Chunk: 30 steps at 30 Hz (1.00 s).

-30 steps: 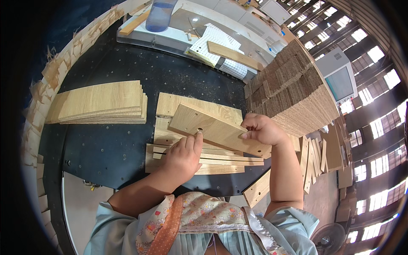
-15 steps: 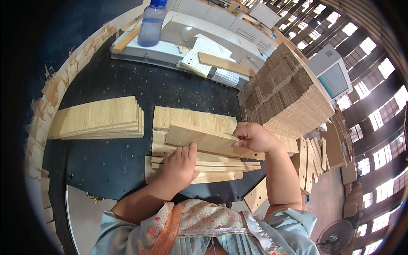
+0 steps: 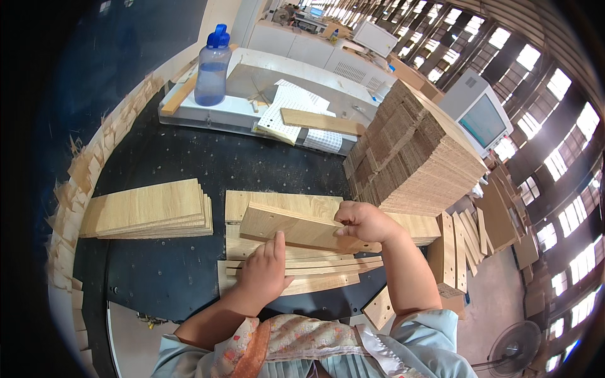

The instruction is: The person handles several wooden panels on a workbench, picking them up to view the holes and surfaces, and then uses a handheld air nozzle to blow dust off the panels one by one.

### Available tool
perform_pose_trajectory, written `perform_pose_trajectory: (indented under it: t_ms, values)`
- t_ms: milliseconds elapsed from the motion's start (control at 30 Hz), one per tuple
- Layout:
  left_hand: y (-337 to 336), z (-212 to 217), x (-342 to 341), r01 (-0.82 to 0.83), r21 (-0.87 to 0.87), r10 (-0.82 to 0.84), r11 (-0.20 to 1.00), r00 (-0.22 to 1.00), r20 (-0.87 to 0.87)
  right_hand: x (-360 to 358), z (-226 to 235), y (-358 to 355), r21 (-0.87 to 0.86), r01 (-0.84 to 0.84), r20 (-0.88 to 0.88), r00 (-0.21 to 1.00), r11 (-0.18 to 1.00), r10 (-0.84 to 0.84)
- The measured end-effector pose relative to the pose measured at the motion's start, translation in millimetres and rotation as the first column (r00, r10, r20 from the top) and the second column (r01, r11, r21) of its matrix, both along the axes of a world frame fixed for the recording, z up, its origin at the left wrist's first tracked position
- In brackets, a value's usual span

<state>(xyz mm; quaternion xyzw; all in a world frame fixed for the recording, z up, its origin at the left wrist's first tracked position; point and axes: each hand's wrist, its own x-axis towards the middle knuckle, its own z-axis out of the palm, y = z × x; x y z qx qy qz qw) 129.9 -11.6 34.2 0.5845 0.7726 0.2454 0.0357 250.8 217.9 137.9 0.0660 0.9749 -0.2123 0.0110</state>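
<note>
A light wood-grain board with small drilled holes stands tilted on its long edge over other boards on the black table. Thumb and fingers of my right hand are closed on its upper edge near the right end. My left hand lies in front of it with fingers stretched out, fingertips at the board's lower edge; whether they touch cannot be told. Behind the tilted board lies a flat drilled board. Several narrow boards lie in front, partly under my left hand.
On the left is a fanned stack of boards. A tall stack of brown panels rises at the back right, with more drilled boards below it. A blue-capped water bottle and papers sit on the machine ledge behind.
The whole view has shifted, so the table and boards sit lower in the picture. The board's front face has turned a little more upright. My right hand keeps its hold.
</note>
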Motion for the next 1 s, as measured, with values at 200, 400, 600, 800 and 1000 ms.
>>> perform_pose_trajectory:
  t_ms: [200,400,600,800,1000]
  values:
    - [0.8,7.6,1.9,-0.037,-0.025,0.037,0.999,0.999,0.006,6.5,-5.0,-8.3,0.023,0.015,-0.028,1.000,1.000,-0.014]
    - [-0.2,5.2,2.2,-0.044,0.009,0.044,0.999,0.999,-0.006,11.5,-6.3,-15.7,0.025,0.025,-0.054,0.998,0.999,-0.024]
    - [-1.2,2.3,3.7,-0.050,0.052,0.052,0.997,0.998,-0.031,13.1,-8.1,-14.1,0.012,0.019,-0.048,0.999,1.000,-0.019]
    - [-0.6,0.3,3.7,-0.041,0.085,0.042,0.996,0.999,-0.007,15.7,-7.1,-14.1,0.006,0.050,-0.065,0.997,0.999,-0.049]
    - [0.0,-1.0,2.2,-0.012,0.091,0.017,0.996,0.999,-0.047,15.6,-10.0,-15.4,0.039,0.036,-0.081,0.996,0.999,-0.033]
